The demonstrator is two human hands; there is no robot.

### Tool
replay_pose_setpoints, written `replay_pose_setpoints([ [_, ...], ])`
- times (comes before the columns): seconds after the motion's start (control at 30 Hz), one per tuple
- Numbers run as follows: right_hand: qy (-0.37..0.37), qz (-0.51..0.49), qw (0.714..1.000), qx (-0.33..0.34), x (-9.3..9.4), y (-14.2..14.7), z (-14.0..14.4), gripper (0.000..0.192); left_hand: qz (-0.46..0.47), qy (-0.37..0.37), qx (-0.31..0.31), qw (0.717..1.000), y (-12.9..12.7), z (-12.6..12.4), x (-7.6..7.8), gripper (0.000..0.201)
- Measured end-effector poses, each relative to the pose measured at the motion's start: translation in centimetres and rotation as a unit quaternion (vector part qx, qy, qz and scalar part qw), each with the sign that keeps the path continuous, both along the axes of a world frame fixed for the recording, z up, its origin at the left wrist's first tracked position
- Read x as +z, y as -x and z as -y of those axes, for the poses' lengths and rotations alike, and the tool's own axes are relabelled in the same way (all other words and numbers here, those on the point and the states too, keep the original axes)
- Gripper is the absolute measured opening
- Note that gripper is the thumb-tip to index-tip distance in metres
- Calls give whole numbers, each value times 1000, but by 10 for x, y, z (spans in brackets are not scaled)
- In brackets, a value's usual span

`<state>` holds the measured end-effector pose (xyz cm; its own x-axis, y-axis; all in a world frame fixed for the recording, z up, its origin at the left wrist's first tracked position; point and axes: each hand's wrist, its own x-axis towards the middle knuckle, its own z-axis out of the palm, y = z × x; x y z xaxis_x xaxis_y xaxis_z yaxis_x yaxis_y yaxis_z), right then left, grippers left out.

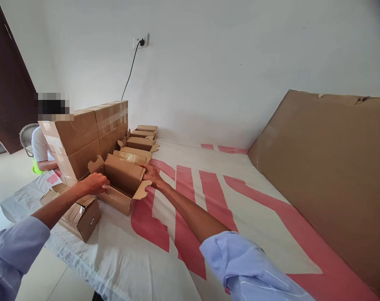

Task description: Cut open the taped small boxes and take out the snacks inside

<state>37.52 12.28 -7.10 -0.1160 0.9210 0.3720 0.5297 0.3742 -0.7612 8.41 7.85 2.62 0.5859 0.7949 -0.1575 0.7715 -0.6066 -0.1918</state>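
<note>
Both hands grip the open cardboard box: left hand clasping its nine o'clock wall, right hand fingers grasping the three o'clock edge.

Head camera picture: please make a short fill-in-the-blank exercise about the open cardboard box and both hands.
1. The left hand and the right hand both touch an open ______ box.
2. The box lies on a white sheet with ______ markings.
3. Behind it, more small boxes stand in a row that runs towards the ______.
4. A black cable is plugged into a wall ______.

Missing words: cardboard; red; wall; socket
</note>
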Motion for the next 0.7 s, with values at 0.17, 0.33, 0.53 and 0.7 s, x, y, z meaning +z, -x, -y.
replay_pose_setpoints([
  [0.17,30,-10,999,-31,-6,-15,4,44,21,11,30,999,4,-22,-19,20],
  [0.33,42,-10,995,-88,1,-39,39,43,15,-2,52,999,-6,-31,-24,26],
  [0.53,43,-18,995,-84,-3,-54,141,41,16,18,32,999,-13,-6,-24,52],
  [0.7,65,-38,989,-128,-33,-88,239,50,129,-25,24,991,22,29,3,69],
])
